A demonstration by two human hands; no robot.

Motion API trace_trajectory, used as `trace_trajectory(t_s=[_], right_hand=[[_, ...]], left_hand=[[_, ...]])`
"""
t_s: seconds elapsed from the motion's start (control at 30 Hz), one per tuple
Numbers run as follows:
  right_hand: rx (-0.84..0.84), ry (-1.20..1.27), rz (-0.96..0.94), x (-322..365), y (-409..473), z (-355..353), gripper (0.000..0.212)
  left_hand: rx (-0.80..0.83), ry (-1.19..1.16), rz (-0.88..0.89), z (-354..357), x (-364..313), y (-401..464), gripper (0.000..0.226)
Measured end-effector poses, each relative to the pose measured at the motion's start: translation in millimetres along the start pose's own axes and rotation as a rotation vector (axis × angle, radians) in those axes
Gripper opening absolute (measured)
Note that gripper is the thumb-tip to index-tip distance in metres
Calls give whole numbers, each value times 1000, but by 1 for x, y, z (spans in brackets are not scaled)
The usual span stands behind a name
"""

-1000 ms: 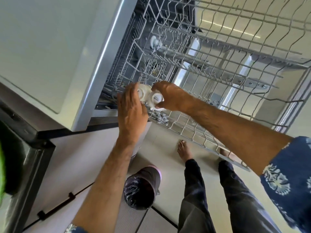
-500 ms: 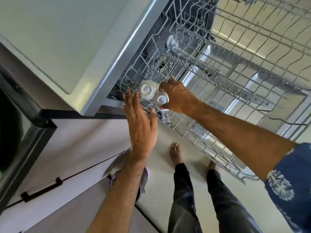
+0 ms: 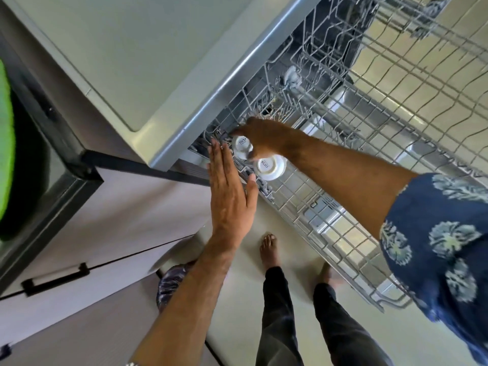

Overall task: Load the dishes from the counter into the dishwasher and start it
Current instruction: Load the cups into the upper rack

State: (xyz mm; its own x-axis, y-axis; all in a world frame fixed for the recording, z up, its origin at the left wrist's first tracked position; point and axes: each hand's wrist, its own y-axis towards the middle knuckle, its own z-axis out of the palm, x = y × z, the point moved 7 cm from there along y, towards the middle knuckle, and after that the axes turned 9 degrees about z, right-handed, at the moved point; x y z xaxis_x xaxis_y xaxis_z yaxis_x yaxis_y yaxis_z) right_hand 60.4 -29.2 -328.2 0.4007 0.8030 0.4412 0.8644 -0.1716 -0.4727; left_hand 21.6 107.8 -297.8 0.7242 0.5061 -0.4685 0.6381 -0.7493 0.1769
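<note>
Nearest, left hand [image 3: 230, 191] flat, fingers straight and together, fingertips at the near-left rim of the pulled-out dishwasher rack [image 3: 298, 204]. Just right of it, one white cup [image 3: 270, 168] upside down on the rack wires, free of either hand. Beyond that, right hand [image 3: 265, 137] curled over a second inverted cup [image 3: 241, 147] (thumb hidden). Farther right and past the hands, open bare wire. Above them, the desk [image 3: 148, 56] edge overhanging.
</note>
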Motion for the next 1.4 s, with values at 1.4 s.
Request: trace_trajectory(t_s=[1.4], right_hand=[[-109, -55, 33, -17, -79, -11, 79]], left_hand=[[240, 185, 3, -15, -4, -16, 79]])
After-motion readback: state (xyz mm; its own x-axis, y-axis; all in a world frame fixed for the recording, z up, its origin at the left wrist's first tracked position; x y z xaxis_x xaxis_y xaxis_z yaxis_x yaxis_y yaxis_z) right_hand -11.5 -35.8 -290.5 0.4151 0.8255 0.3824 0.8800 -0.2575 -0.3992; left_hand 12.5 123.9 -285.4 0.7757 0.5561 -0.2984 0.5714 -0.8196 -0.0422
